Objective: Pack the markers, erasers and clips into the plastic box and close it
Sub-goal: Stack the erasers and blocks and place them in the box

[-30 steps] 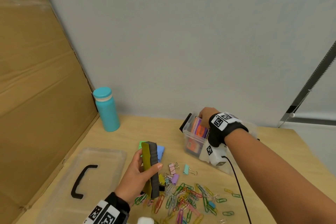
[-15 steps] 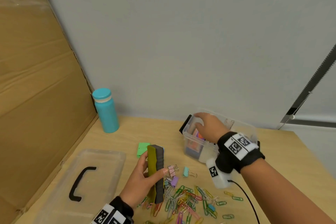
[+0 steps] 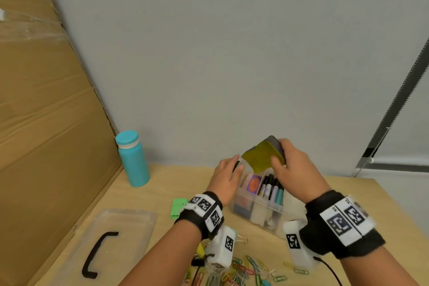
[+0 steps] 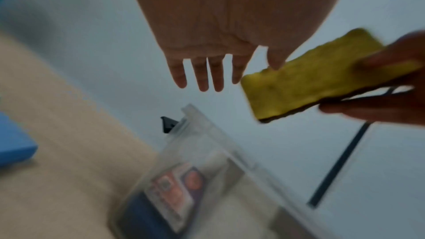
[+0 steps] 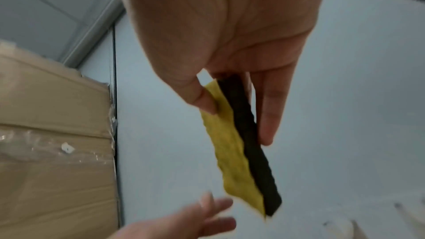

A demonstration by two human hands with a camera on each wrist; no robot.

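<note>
My right hand grips a yellow and black board eraser above the clear plastic box, thumb on the yellow felt, fingers behind the black foam. My left hand hovers open beside the eraser's lower end, fingers straight, over the box's left wall. The eraser tilts over the box. Inside the box stand several markers and coloured packets. Paper and binder clips lie loose on the table in front.
The clear lid with a black handle lies at the front left. A teal bottle stands at the back left by a cardboard wall. A green eraser and a blue block lie left of the box.
The yellow and black eraser passed from my left hand to my right hand and rose over the box. My left hand let go and now hangs open beside it.
</note>
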